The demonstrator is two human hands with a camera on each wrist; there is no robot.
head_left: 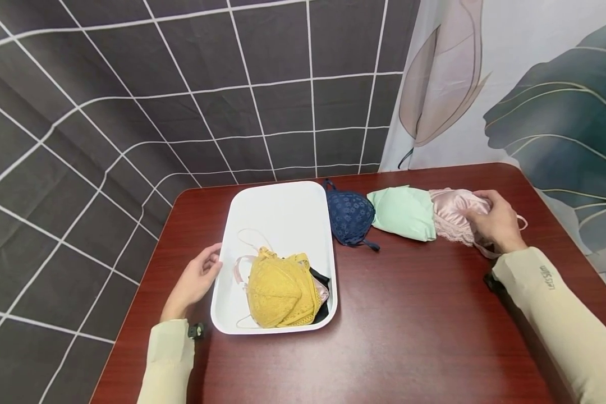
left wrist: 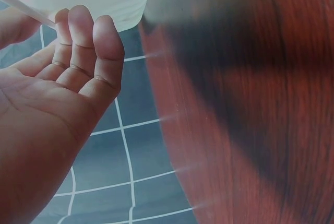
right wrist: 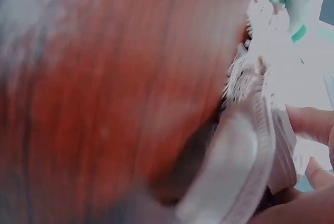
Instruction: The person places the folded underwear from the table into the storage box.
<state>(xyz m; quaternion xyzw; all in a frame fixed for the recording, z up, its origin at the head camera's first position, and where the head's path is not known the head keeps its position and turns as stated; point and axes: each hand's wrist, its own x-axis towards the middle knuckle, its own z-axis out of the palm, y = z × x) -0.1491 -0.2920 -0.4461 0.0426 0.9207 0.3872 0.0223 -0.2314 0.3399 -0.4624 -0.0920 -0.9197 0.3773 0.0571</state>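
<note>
At the right end of a row of garments, my right hand [head_left: 500,221] holds a pale pink satin bra [head_left: 457,210] with a lace edge. Thumb and fingers lie around its cup in the right wrist view, and a strap [right wrist: 224,166] hangs toward the table. My left hand [head_left: 194,280] touches the left rim of a white tray [head_left: 278,207], its fingers loosely bent against the outer wall. Inside the tray's near half lies a yellow lace bra [head_left: 278,289], with black and pink fabric showing from under it.
Between tray and pink bra lie a navy lace bra [head_left: 350,216] and a folded mint green garment [head_left: 404,213]. All rest on a dark red wooden table [head_left: 409,320]. A grey grid-patterned curtain [head_left: 283,112] and a leaf-print curtain [head_left: 535,112] hang behind.
</note>
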